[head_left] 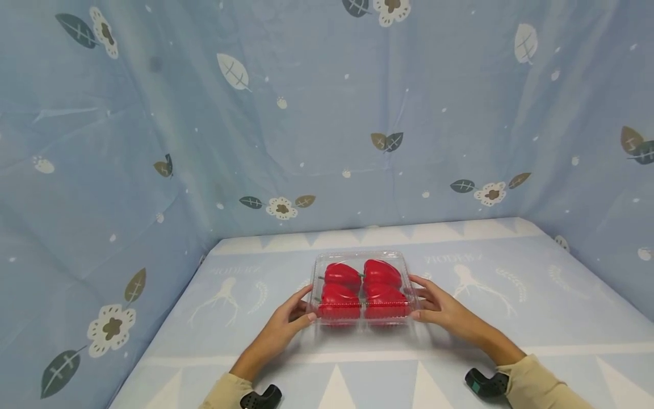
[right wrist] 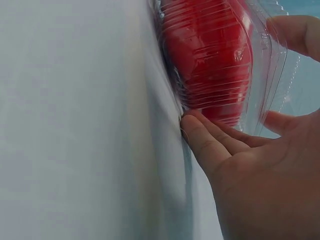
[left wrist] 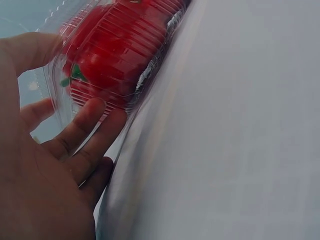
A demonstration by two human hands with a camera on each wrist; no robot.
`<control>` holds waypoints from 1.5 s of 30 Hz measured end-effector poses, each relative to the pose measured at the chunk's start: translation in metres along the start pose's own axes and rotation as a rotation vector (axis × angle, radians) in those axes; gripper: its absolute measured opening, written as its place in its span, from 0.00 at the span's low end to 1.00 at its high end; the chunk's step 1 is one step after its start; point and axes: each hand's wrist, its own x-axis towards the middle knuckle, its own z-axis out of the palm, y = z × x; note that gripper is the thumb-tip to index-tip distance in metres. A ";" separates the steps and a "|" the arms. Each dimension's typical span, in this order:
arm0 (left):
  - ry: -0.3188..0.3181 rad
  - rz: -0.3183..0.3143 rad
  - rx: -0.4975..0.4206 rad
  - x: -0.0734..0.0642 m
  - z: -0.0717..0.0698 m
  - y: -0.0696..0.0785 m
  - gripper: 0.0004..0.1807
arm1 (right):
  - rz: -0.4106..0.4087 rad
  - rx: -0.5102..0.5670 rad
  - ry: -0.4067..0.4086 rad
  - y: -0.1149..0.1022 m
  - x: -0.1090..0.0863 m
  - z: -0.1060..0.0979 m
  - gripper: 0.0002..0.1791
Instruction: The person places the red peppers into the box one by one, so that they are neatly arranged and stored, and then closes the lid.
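A clear plastic clamshell box (head_left: 361,325) sits on the table, its lid down over several red bell peppers (head_left: 382,274). Green stems show on some of the peppers. At the box's left side my left hand (head_left: 281,328) holds it, thumb at the front corner. My right hand (head_left: 445,311) grips the opposite side in the same way. In the left wrist view, fingertips (left wrist: 117,117) touch the ribbed wall low down, and the thumb lies at the rim. The right wrist view has the fingertips (right wrist: 192,125) low against the box's base, close to the tabletop.
A pale blue and white patterned cloth covers the table (head_left: 286,386). Blue curtains (head_left: 327,113) with leaf and flower prints hang behind it and on both sides. Each wrist bears a black device (head_left: 485,383) near the beige sleeve (head_left: 541,386).
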 end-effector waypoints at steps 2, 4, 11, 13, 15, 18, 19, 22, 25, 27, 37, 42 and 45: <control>-0.001 -0.002 -0.014 -0.001 0.000 -0.001 0.37 | -0.003 0.002 -0.008 0.001 0.000 0.001 0.45; 0.000 -0.005 -0.019 -0.001 -0.001 -0.002 0.37 | -0.006 0.000 -0.013 0.001 0.001 0.001 0.44; -0.001 -0.005 -0.005 0.001 -0.001 -0.003 0.37 | -0.027 -0.040 0.001 0.000 0.001 0.001 0.42; -0.001 -0.006 0.002 0.001 -0.001 -0.002 0.36 | -0.035 -0.052 0.010 0.000 0.001 0.001 0.41; 0.005 -0.001 0.007 0.001 0.000 -0.001 0.35 | -0.051 -0.045 0.011 -0.001 0.001 0.001 0.40; 0.022 0.008 0.008 0.002 0.000 0.000 0.34 | -0.081 -0.023 0.005 -0.001 0.003 0.001 0.39; 0.025 0.012 0.012 0.003 0.001 0.001 0.33 | -0.089 -0.010 -0.004 -0.001 0.003 0.000 0.39; 0.023 0.015 0.000 0.003 0.002 0.001 0.34 | -0.101 0.036 -0.027 0.000 0.004 0.000 0.39; 0.008 0.012 -0.021 0.002 0.002 0.000 0.34 | -0.093 0.084 -0.053 0.001 0.003 0.001 0.41; 0.002 0.007 -0.041 0.002 0.002 -0.001 0.34 | -0.087 0.103 -0.062 0.001 0.002 0.002 0.41; 0.037 -0.060 -0.147 0.003 0.005 0.001 0.36 | -0.073 0.138 -0.034 0.000 0.000 0.005 0.42; 0.075 -0.088 -0.191 0.003 0.009 0.005 0.37 | -0.024 0.189 -0.006 0.000 0.000 0.007 0.43; 0.092 -0.099 -0.213 0.002 0.011 0.007 0.37 | -0.004 0.218 0.005 -0.001 -0.001 0.009 0.43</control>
